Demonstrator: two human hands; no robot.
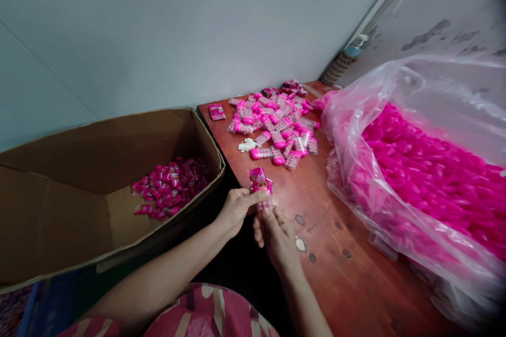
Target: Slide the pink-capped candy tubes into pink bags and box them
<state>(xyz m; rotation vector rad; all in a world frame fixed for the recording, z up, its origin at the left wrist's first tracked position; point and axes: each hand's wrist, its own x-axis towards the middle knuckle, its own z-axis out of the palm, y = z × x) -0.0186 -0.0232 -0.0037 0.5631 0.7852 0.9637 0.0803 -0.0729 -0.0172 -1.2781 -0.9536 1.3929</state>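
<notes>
Left hand (237, 211): pack (261, 181) gripped, right here!
Right hand (280, 237): near end pinched.
Pack: held at table's (356, 284) left edge.
Containers (279, 113): heaped far.
Box (75, 150): set left.

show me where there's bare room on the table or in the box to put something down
Widest bare patch: the table between the right hand and the plastic bag, nearer than the pink-capped containers. The box shows bare cardboard left of its pink packs. Crowded: the table's far end, under those containers, and its right side, under the bag.
</notes>
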